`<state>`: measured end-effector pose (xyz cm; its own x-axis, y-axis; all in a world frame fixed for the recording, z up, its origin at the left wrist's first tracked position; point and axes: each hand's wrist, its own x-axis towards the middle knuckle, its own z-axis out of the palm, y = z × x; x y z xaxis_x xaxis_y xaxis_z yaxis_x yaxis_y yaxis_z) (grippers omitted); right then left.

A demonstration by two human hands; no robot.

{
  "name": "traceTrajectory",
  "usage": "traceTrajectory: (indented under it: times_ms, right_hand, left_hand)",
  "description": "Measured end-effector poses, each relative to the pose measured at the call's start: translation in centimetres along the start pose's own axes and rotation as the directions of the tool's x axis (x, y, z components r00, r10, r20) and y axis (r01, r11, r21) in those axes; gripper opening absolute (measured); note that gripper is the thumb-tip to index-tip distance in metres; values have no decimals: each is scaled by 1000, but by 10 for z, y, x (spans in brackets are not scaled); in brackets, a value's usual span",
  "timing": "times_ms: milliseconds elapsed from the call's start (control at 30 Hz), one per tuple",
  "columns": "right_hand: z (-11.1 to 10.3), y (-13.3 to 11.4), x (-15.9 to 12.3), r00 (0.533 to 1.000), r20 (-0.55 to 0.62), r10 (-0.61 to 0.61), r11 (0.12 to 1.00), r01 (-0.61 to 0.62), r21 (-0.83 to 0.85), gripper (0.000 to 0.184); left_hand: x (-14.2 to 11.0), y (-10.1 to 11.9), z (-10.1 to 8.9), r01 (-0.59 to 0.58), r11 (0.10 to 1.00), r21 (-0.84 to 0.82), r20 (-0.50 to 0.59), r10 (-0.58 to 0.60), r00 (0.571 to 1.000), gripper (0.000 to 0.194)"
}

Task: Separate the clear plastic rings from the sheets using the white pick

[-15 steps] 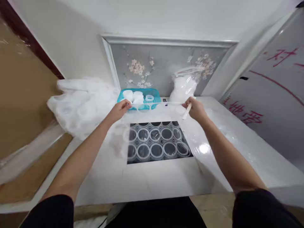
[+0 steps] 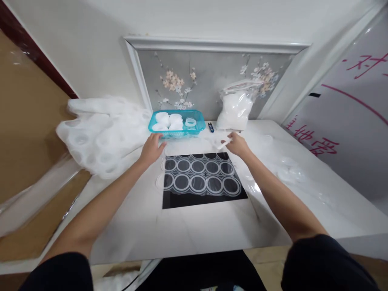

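A clear film printed with white rings [image 2: 198, 182] lies over a black rectangular sheet [image 2: 182, 201] on the table. My left hand [image 2: 151, 150] is at the film's far left corner, thumb and fingers apart, just in front of a blue plastic basket [image 2: 200, 121]. Beyond the far right part of the film, my right hand [image 2: 238, 144] is closed around a narrow white flat stick [image 2: 223, 144] that points down to the left. Whether its fingertips also touch the film is hard to make out.
White round pieces [image 2: 175, 120] sit in the basket, with small dark snips [image 2: 211, 127] beside it. A clear bag of white material [image 2: 235, 111] stands behind my right hand. A heap of white ringed film [image 2: 103, 133] is at the left. Loose clear film [image 2: 287, 169] lies right.
The film has come down and shifted toward me over the black sheet. Both hands have lowered; my left fingers have spread, and my right hand has moved left with the stick.
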<state>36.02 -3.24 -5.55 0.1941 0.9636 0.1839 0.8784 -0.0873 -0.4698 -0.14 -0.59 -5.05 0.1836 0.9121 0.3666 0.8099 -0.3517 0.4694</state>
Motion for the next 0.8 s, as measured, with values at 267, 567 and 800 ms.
traceTrajectory:
  times_ms: [267,567,800]
  right_hand:
    - [-13,31,-155,943,332,38,986,19,-167,24]
    - [-28,28,-141,981,177,75,986,-46,-163,14]
    - [-36,10,-122,989,124,78,974,-48,-223,37]
  left_hand:
    - [-142,-6,-34,-418,904,92,413,347,842,26]
    - [-138,19,-33,-590,764,262,362,489,794,28]
    - [-137,39,-34,-663,734,146,467,540,700,18]
